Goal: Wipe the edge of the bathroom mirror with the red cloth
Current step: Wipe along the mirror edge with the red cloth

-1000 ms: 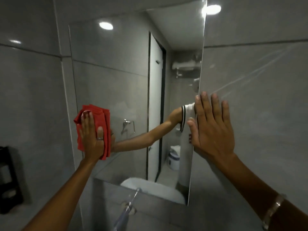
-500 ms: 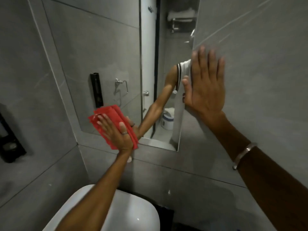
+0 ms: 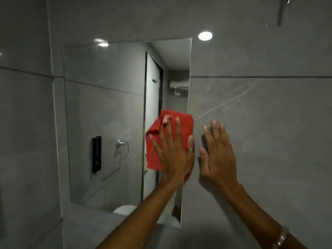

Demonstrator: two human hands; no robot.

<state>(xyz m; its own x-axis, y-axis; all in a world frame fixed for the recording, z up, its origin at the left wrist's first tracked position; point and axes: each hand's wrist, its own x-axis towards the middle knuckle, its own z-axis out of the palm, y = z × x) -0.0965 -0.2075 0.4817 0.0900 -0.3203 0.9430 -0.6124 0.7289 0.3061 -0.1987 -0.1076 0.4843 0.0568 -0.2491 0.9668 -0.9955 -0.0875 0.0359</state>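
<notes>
A frameless rectangular mirror (image 3: pixel 107 123) hangs on a grey tiled wall. My left hand (image 3: pixel 172 151) presses the folded red cloth (image 3: pixel 154 150) flat against the mirror's right edge, about mid-height, fingers spread over the cloth. The cloth overlaps the edge slightly onto the tile. My right hand (image 3: pixel 218 151) lies flat and open on the wall tile just right of the mirror, holding nothing. A ring shows on my left hand and a bracelet on my right wrist.
Grey wall tiles (image 3: pixel 260 123) surround the mirror. The mirror reflects a door, a towel ring and a black wall fitting. A metal fixture (image 3: pixel 281 9) hangs at the top right. A white rounded shape shows at the mirror's bottom edge.
My left hand carried the red cloth from the mirror's left edge, along the bottom, to the right edge. My right hand shifted off the mirror's edge onto the tile. The view tilted back up.
</notes>
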